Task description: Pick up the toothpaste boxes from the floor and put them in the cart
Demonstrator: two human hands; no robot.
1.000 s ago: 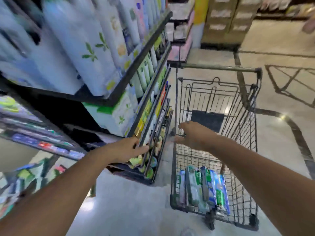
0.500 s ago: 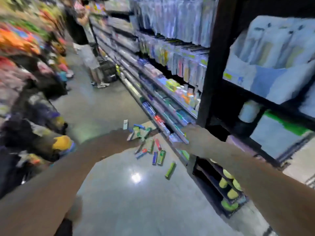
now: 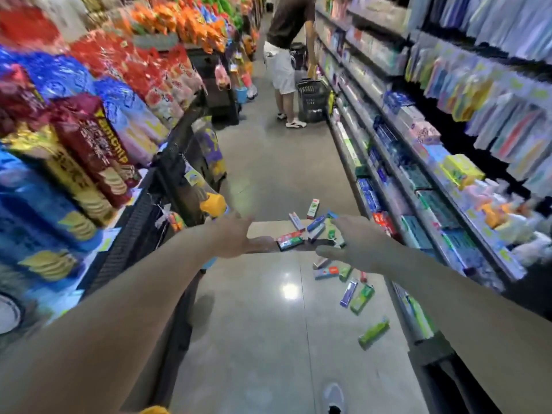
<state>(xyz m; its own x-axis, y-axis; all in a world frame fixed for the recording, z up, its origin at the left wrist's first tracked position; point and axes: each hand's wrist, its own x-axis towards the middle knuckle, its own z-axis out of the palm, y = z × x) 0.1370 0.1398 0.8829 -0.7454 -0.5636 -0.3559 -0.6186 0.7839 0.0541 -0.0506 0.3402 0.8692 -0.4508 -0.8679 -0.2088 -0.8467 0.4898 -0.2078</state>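
Observation:
Several toothpaste boxes (image 3: pixel 319 234) in blue, green, red and white lie scattered on the grey aisle floor ahead, close to the right-hand shelves. A green box (image 3: pixel 373 332) lies nearest, with a blue one (image 3: pixel 348 293) and another green one (image 3: pixel 362 299) just beyond it. My left hand (image 3: pixel 236 236) and my right hand (image 3: pixel 351 243) are stretched forward in the air above the boxes, fingers spread, holding nothing. The cart is out of view.
Snack racks (image 3: pixel 89 130) line the left side and toiletry shelves (image 3: pixel 418 174) the right. A person (image 3: pixel 286 55) stands far down the aisle beside a black basket (image 3: pixel 312 100). My shoe (image 3: pixel 334 397) shows at the bottom edge.
The view has swung from the cart, past the shelves, to face down the aisle. Both hands stay empty and now reach toward the scattered boxes.

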